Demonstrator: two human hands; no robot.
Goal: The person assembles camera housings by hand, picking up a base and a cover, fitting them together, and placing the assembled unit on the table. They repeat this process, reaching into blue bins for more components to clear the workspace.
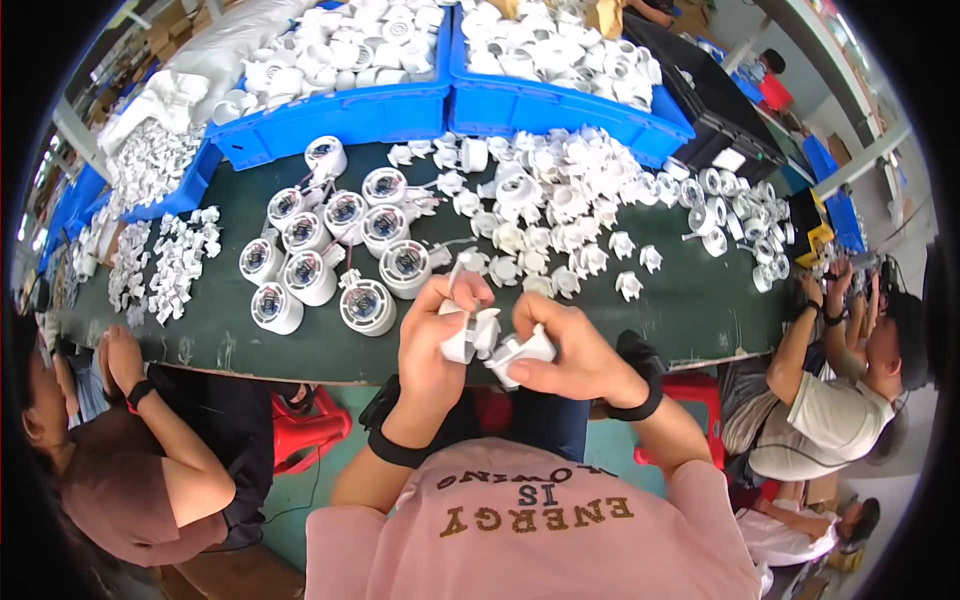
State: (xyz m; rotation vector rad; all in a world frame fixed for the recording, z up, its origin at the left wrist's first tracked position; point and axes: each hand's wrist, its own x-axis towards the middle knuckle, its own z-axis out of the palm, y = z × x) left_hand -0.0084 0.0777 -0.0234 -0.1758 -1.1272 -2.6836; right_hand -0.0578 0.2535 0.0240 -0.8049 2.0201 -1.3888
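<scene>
Just above the near table edge, my left hand is closed around a white plastic part, its fingers curled over the top. My right hand pinches a curved white plastic piece between thumb and fingers. The two pieces are close together, with small white bits between them; whether they touch is hard to tell. Beyond my left hand stands a group of round white housings with circuitry showing in their open tops. Past my right hand lies a heap of small white claw-shaped plastic parts.
Two blue bins full of white parts stand along the back, with a black crate to their right. Clear ring-shaped parts lie at right, small white clips at left. A person sits on each side of me.
</scene>
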